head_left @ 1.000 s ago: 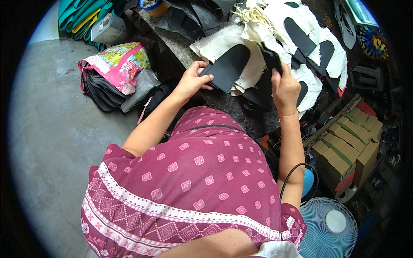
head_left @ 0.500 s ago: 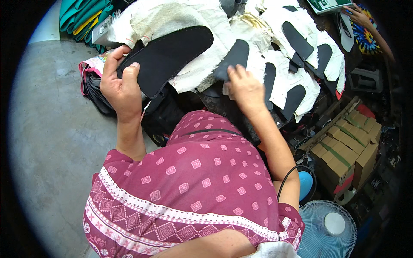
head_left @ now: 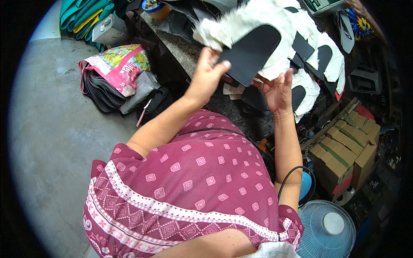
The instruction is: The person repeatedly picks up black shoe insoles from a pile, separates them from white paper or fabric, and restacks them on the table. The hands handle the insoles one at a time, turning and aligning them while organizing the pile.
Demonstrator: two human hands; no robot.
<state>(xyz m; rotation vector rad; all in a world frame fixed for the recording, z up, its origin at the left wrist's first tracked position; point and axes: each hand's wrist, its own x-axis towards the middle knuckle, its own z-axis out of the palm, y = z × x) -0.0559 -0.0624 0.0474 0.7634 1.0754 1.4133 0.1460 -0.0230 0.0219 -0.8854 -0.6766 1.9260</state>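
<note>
My left hand (head_left: 208,75) pinches the near left end of a black shoe-sole-shaped piece (head_left: 254,51), thumb on top. The piece lies on a shaggy white fabric sheet (head_left: 287,22), and stitch marks run round its edge. My right hand (head_left: 277,92) is just beside the near right corner, palm turned up and fingers apart. Its fingertips reach the white fabric's lower edge; whether they touch it I cannot tell. More white sheets with black sole pieces (head_left: 325,60) overlap to the right. Another dark piece (head_left: 254,98) lies below my hands on the dark table.
A pink floral bag (head_left: 124,64) of black strips stands at left, near a metal box (head_left: 111,30) and folded green cloth (head_left: 81,15). Cardboard boxes (head_left: 344,146) and a fan (head_left: 329,228) are at right. Another person's arm (head_left: 365,17) shows at far right.
My left hand has carried the black sole piece and its white fabric rightward over the pile, uncovering the floral bag and table edge. My right hand has moved right and turned palm up.
</note>
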